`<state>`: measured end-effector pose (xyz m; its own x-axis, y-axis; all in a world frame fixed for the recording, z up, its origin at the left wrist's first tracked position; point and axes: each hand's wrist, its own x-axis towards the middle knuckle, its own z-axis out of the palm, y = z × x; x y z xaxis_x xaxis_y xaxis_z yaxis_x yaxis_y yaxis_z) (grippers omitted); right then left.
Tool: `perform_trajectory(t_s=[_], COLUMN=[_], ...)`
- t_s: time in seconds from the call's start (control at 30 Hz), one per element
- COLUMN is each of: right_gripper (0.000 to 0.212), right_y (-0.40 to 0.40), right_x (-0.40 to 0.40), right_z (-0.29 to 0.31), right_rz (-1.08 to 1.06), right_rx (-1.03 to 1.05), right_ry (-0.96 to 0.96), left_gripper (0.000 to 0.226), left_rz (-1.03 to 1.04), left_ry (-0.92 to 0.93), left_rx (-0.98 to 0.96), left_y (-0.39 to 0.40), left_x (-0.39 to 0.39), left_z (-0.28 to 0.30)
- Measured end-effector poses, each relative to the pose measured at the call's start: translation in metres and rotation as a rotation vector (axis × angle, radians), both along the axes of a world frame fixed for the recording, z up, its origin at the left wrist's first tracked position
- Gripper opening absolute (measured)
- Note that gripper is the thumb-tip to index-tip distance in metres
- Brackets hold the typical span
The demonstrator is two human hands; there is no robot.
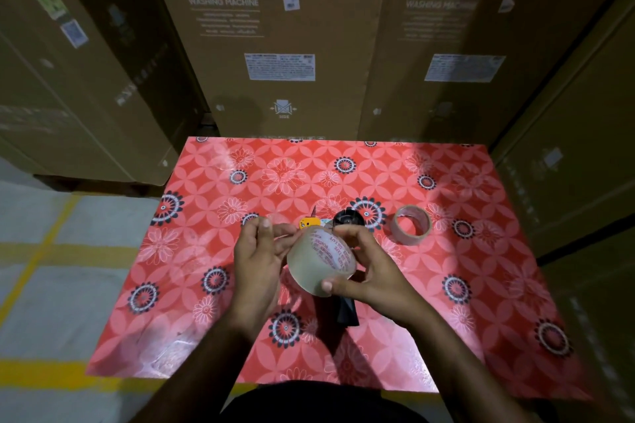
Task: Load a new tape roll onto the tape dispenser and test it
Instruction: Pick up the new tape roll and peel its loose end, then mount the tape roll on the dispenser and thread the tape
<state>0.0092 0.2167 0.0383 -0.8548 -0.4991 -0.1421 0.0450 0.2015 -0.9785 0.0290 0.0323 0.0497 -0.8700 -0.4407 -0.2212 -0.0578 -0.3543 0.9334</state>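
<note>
**New roll in the hands, dispenser waiting below**

Head view: the person is holding the new tape roll (321, 261) in the air above the middle of the surface (481, 285), a little toward the near edge. The right hand (369, 273) is grasping the roll around its right side, with the thumb pressing on the lower rim. The left hand (259, 251) is touching the left side of the roll with the palm, while its fingertips (265, 222) are pinching together; I cannot tell if they are holding the loose end of the tape, because clear tape is hardly showing here.

The tape dispenser (345, 227) is lying on the surface directly under the hands. Its black hub is showing behind the roll, a yellow part is showing to the left of it, and the dark handle is coming out below the right hand. A thinner, nearly used roll (411, 225) is lying flat, just to the right of the dispenser and apart from it.

What could go wrong, in my judgement: the free end may stick back on the roll or on the fingers, because the tape is clear and difficult to see. Also the roll may go onto the hub in the wrong direction, with the sticky side facing wrongly, and then the test would fail.
</note>
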Motion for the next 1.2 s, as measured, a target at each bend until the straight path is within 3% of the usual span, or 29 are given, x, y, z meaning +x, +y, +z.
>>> perform_trajectory(t_s=[0.07, 0.17, 0.3, 0.5, 0.67, 0.87, 1.03, 1.2], right_gripper=[0.085, 0.099, 0.09, 0.094, 0.093, 0.097, 0.104, 0.097], right_y=[0.002, 0.006, 0.016, 0.024, 0.016, 0.016, 0.022, 0.024], right_x=[-0.002, -0.009, -0.025, -0.06, -0.1, -0.135, -0.142, -0.144], right_z=[-0.004, -0.008, -0.008, -0.029, -0.047, -0.075, -0.09, -0.092], right_rz=[-0.042, -0.123, -0.154, -0.128, -0.083, -0.049, -0.037, -0.028], right_rx=[-0.004, 0.108, 0.149, 0.301, 0.38, 0.428, 0.45, 0.421], right_ry=[-0.037, 0.071, 0.21, 0.319, 0.338, 0.249, 0.202, 0.139], left_gripper=[0.018, 0.018, 0.011, 0.094, 0.118, 0.099, 0.097, 0.094], left_rz=[-0.066, -0.119, -0.214, -0.591, -0.753, -0.816, -0.799, -0.745], left_ry=[0.034, 0.036, -0.019, -0.132, -0.116, -0.156, -0.186, -0.17], left_rx=[0.056, 0.094, -0.158, -0.755, -1.038, -1.005, -0.958, -0.977], left_y=[-0.005, -0.022, -0.044, -0.049, -0.021, -0.011, -0.002, -0.001], left_x=[-0.001, -0.003, -0.002, -0.021, -0.079, -0.125, -0.131, -0.128], left_z=[-0.007, -0.02, -0.034, -0.035, -0.054, -0.086, -0.106, -0.116])
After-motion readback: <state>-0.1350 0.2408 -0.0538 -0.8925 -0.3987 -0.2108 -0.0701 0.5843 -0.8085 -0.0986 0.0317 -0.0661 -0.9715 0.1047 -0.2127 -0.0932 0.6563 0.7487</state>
